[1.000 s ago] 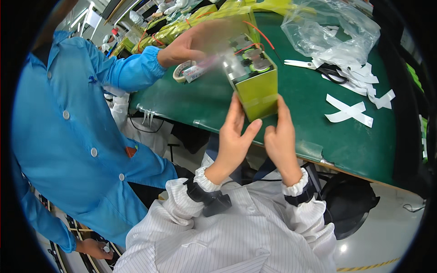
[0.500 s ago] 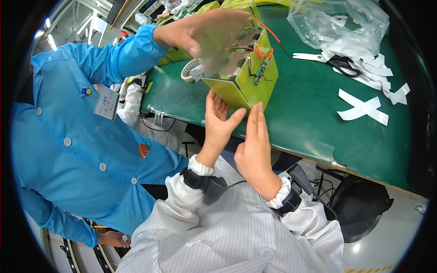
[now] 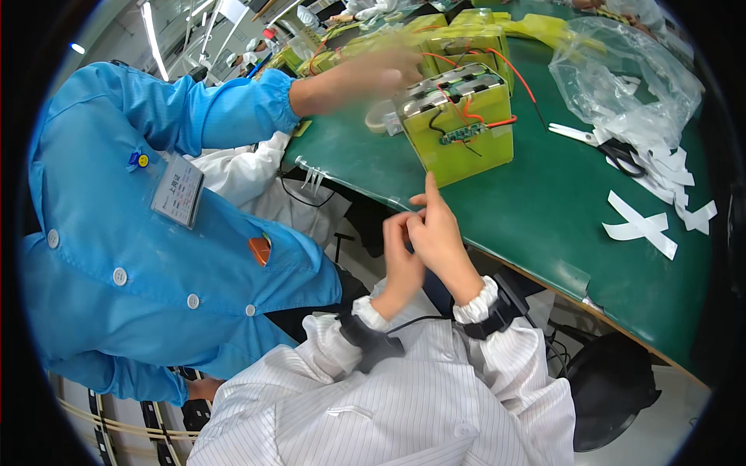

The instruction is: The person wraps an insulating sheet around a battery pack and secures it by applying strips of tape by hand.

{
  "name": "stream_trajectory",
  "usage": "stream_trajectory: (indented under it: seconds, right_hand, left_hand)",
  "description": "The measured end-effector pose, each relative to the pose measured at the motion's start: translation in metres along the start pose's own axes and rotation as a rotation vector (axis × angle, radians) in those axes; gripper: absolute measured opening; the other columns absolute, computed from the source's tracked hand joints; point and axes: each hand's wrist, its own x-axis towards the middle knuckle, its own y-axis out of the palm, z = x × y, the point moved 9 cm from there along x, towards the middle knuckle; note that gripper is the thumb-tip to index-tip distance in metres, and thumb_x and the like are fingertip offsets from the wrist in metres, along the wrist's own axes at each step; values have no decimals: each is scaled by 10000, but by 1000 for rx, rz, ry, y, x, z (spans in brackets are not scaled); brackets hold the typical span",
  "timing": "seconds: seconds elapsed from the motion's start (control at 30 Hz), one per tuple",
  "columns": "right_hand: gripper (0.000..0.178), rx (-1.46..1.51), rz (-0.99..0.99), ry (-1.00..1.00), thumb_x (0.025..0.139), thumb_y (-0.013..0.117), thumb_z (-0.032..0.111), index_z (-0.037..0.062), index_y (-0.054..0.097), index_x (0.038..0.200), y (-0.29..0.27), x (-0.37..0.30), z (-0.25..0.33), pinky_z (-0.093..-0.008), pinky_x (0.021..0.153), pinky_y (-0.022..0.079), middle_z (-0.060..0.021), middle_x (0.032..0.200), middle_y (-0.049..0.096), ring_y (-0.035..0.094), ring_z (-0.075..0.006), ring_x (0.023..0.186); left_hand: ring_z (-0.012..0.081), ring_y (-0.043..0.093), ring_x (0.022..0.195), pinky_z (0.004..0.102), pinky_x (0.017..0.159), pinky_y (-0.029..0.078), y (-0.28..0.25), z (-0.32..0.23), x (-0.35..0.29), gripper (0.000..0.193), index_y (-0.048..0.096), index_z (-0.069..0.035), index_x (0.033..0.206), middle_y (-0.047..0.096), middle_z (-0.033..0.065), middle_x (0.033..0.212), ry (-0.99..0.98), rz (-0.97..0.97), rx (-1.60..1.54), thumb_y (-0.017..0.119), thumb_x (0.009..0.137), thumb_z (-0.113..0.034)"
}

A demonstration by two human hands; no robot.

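Note:
A yellow-green battery pack (image 3: 466,144) stands on the green table, with a small circuit board (image 3: 461,135) and red, orange and black wires on its near side. My right hand (image 3: 444,241) points its index finger up at the pack's lower front corner; whether it touches cannot be told. Against the right hand's fingers rests my left hand (image 3: 402,260), its fingers curled and slightly blurred; anything pinched in them is hidden. The blurred hand (image 3: 373,78) of a co-worker in a blue jacket (image 3: 194,241) is at the pack's upper left.
Scissors (image 3: 602,146) lie to the right beside white strips (image 3: 641,225) and a clear plastic bag (image 3: 622,74). A tape roll (image 3: 381,116) sits left of the pack. More battery packs (image 3: 474,43) stand behind it. The table edge (image 3: 536,272) runs before me, near a black stool (image 3: 614,392).
Both my hands have come away from the pack's lower sides and drawn together. The pack now shows its circuit-board side toward me. The co-worker's hand has shifted off its top.

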Motion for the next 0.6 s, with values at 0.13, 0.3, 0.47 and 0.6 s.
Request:
stream_trajectory:
  seconds: [0.13,0.3,0.47,0.6]
  right_hand:
    - [201,52,254,-124,779,621,174,-5,635,870,-6,-30,60,-362,713,453,-133,790,603,555,-306,782]
    - [266,-495,-356,-9,859,564,170,14,505,652,-123,-21,54,-387,584,382,-120,654,498,487,-290,645]
    - [290,-899,-294,-51,861,538,201,24,484,637,-118,-21,30,-419,576,406,-131,631,530,516,-314,635]
    - [280,-792,-280,36,853,549,200,32,487,638,-125,-17,24,-406,560,405,-117,590,524,510,-304,597]
  left_hand:
    - [252,512,986,337,892,395,15,-27,-16,328,501,-20,1082,505,125,1066,209,193,-46,600,770,-36]
    - [279,521,916,345,781,438,46,-81,-19,182,573,-11,901,539,113,955,362,526,-211,604,725,21]
    - [322,413,1203,437,991,324,57,-85,-11,376,539,-20,1124,465,139,1249,443,556,-19,613,764,-99]
    - [330,271,1308,453,1059,223,83,-69,-18,604,383,-28,1311,330,142,1392,437,743,263,610,801,-261]
